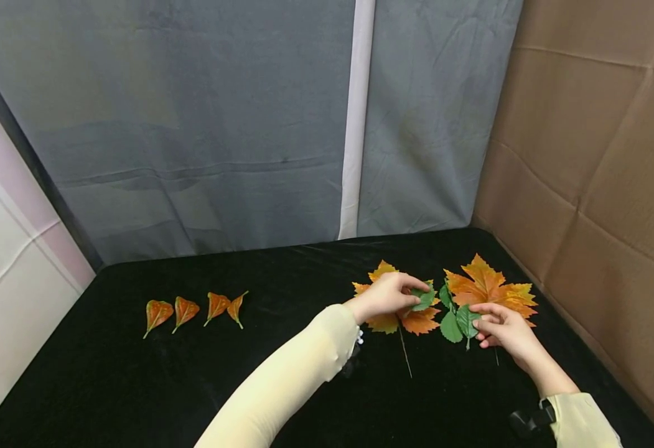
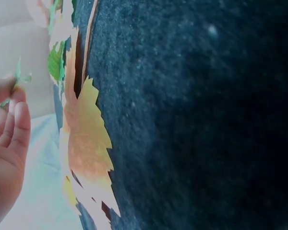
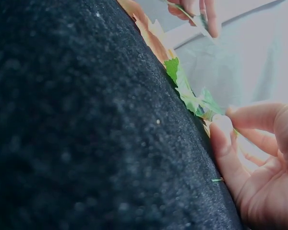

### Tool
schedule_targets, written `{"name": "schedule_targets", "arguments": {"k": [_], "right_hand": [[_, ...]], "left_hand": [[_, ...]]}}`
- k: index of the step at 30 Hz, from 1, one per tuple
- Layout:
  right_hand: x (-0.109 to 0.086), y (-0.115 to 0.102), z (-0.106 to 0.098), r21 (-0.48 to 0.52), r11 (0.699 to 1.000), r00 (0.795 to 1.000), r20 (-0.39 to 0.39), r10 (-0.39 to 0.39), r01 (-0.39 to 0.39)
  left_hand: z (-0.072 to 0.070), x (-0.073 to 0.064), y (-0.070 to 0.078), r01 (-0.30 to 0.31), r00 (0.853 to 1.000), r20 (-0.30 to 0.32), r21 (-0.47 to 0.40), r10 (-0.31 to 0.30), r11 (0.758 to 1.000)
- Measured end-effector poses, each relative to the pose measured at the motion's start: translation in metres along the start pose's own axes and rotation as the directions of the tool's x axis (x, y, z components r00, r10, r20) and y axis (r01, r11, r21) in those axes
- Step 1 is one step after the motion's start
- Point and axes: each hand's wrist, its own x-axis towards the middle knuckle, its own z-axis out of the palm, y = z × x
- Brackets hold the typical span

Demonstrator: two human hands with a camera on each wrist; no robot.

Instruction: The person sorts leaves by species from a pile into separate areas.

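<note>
My left hand (image 1: 388,294) pinches a small green leaf (image 1: 424,300) between thumb and fingers, above an orange maple leaf (image 1: 419,322) that it partly hides. To the right, my right hand (image 1: 503,330) pinches another green leaf (image 1: 465,318) at its edge, beside the lower part of a second orange maple leaf (image 1: 482,281). More green leaves (image 1: 450,327) lie between the two maple leaves. In the left wrist view the left hand (image 2: 9,139) holds its leaf raised off the cloth. The right wrist view shows the right thumb and finger (image 3: 225,122) meeting at the green leaf's edge.
Several small orange-red leaves (image 1: 186,311) lie in a row on the left of the black cloth-covered table (image 1: 136,392). Grey curtains (image 1: 220,124) hang behind it, and a brown cloth wall (image 1: 601,155) borders the right side.
</note>
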Motion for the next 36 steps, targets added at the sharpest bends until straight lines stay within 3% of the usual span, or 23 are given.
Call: {"name": "schedule_targets", "arguments": {"k": [9,25,36], "right_hand": [[-0.002,0.000,-0.001,-0.010,1.000,1.000,-0.008,0.010,-0.010],[0.011,-0.009,0.002,-0.005,1.000,0.999,0.034,0.004,-0.004],[0.015,-0.016,0.014,0.027,1.000,0.991,0.133,0.009,-0.012]], "left_hand": [[-0.007,-0.008,-0.006,-0.002,0.999,-0.043,-0.039,0.001,0.999],[-0.012,-0.016,-0.013,-0.013,0.997,-0.081,0.002,0.013,1.000],[-0.021,-0.030,-0.015,0.001,0.995,-0.096,-0.016,-0.003,1.000]]}}
